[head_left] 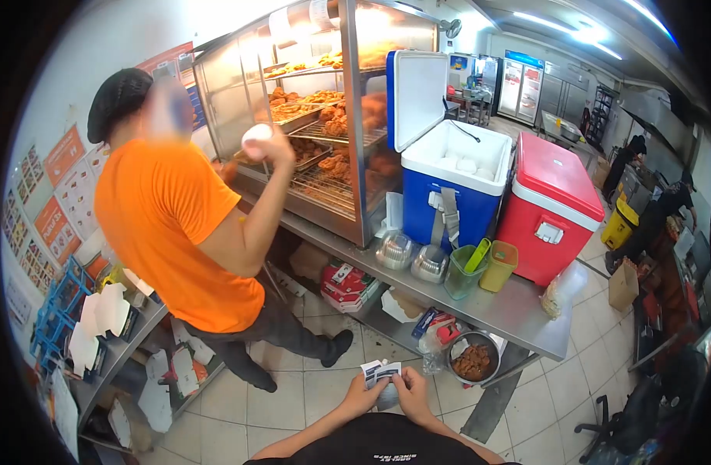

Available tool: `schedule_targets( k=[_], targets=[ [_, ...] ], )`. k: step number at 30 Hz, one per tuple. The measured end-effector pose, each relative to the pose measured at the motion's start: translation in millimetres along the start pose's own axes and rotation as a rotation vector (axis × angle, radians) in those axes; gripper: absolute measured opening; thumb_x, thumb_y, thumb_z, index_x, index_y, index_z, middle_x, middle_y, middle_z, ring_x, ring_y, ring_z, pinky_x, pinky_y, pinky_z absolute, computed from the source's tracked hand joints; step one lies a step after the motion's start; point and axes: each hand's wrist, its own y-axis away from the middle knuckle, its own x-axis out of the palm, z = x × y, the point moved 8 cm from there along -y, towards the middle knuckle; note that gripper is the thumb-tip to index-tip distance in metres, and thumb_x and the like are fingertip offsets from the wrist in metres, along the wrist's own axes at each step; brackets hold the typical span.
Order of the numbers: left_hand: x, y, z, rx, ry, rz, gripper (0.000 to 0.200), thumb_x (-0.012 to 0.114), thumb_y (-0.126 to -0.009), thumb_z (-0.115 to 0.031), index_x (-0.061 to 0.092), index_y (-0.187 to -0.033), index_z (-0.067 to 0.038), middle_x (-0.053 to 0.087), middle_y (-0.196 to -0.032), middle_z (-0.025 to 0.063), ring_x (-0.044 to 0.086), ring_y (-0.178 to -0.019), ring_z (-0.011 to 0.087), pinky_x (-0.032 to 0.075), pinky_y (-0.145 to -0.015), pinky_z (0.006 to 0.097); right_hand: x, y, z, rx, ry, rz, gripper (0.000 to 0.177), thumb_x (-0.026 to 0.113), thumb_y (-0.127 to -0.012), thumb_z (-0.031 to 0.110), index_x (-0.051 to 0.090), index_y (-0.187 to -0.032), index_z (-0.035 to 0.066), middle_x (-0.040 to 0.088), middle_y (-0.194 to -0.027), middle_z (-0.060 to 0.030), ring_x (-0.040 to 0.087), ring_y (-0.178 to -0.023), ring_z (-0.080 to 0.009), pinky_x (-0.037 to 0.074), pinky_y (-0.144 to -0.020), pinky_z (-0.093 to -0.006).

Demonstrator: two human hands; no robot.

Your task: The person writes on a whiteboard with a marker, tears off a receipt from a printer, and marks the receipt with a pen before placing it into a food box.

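Low in the head view, a small white paper slip (380, 372) with dark printing, apparently folded or doubled, is held up in front of my dark shirt. My left hand (361, 397) pinches it from the left. Close by, my right hand (412, 394) has its fingers closed on the right edge of the same slip. Something pale and translucent shows between the two hands below the paper; I cannot make out what it is.
A co-worker in an orange shirt (170, 225) holds a white round object beside the heated display case (361, 155) of fried chicken. On the steel counter (518, 322) stand a blue cooler (448, 198), lid up, and a red cooler (545, 209). A pot (474, 377) with brown food sits below.
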Motion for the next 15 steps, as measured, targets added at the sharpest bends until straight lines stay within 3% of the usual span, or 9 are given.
schedule_targets(
  k=[6, 9, 11, 13, 15],
  targets=[
    [-30, -8, -2, -0.027, 0.041, -0.032, 0.026, 0.061, -0.086, -0.013, 0.058, -0.108, 0.002, 0.066, -0.095, 0.0064, 0.059, -0.088, 0.0114, 0.047, -0.078, 0.0282, 24, -26, 0, -0.022, -0.031, -0.040, 0.006, 0.053, -0.090, 0.005, 0.056, -0.091, -0.001, 0.061, -0.081, -0.0029, 0.055, -0.072, -0.0057, 0.044, -0.065, -0.0211],
    [-64, -19, -5, 0.087, -0.028, -0.103, 0.028, 0.062, -0.085, -0.012, 0.058, -0.109, 0.002, 0.066, -0.097, 0.0072, 0.060, -0.089, 0.0121, 0.048, -0.079, 0.0286, 54, -48, 9, -0.110, -0.071, 0.014, 0.008, 0.057, -0.087, 0.007, 0.060, -0.087, -0.001, 0.059, -0.070, -0.0002, 0.049, -0.062, -0.0031, 0.040, -0.055, -0.0209],
    [-88, -24, -26, 0.173, -0.217, -0.144, 0.028, 0.063, -0.084, -0.011, 0.058, -0.108, 0.002, 0.066, -0.097, 0.0080, 0.061, -0.088, 0.0126, 0.048, -0.079, 0.0285, 78, -64, 16, -0.108, -0.039, 0.092, 0.008, 0.058, -0.086, 0.006, 0.060, -0.087, -0.001, 0.059, -0.070, -0.0003, 0.050, -0.063, -0.0037, 0.041, -0.056, -0.0208],
    [-113, -30, -31, 0.171, -0.147, -0.191, 0.027, 0.063, -0.084, -0.010, 0.058, -0.108, 0.002, 0.066, -0.096, 0.0081, 0.061, -0.087, 0.0128, 0.048, -0.078, 0.0285, 102, -81, 22, -0.109, -0.007, 0.163, 0.008, 0.058, -0.085, 0.006, 0.060, -0.088, -0.002, 0.059, -0.071, -0.0005, 0.052, -0.063, -0.0043, 0.041, -0.057, -0.0206],
    [-137, -40, -20, 0.162, 0.058, -0.216, 0.025, 0.062, -0.083, -0.008, 0.058, -0.107, 0.001, 0.066, -0.095, 0.0085, 0.061, -0.085, 0.0128, 0.049, -0.076, 0.0284, 121, -98, 24, -0.087, 0.022, 0.195, 0.005, 0.057, -0.086, 0.002, 0.058, -0.089, -0.002, 0.062, -0.082, -0.0037, 0.058, -0.076, -0.0079, 0.046, -0.070, -0.0230]
  ],
)
